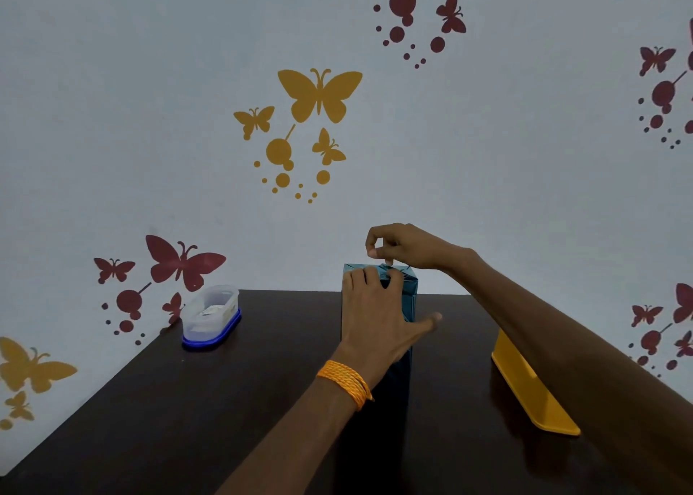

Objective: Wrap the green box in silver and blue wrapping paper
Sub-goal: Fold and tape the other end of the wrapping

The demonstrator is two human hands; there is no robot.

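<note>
The box (409, 296) stands upright on the dark table, covered in shiny blue-silver wrapping paper, with folded flaps on its top face. My left hand (375, 316), an orange thread round its wrist, lies against the near face. Its fingers curl over the top edge and its thumb spreads out to the right. My right hand (407, 247) hovers over the top with curled fingers, thumb and forefinger pinched together. One lower fingertip touches the folded paper. I cannot see whether anything is between the pinched fingers. No green of the box shows.
A clear plastic container (212, 312) with a blue base sits at the back left of the dark wooden table (168, 412). A long yellow object (527, 386) lies to the right, partly under my right forearm. A wall with butterfly decals rises right behind the table.
</note>
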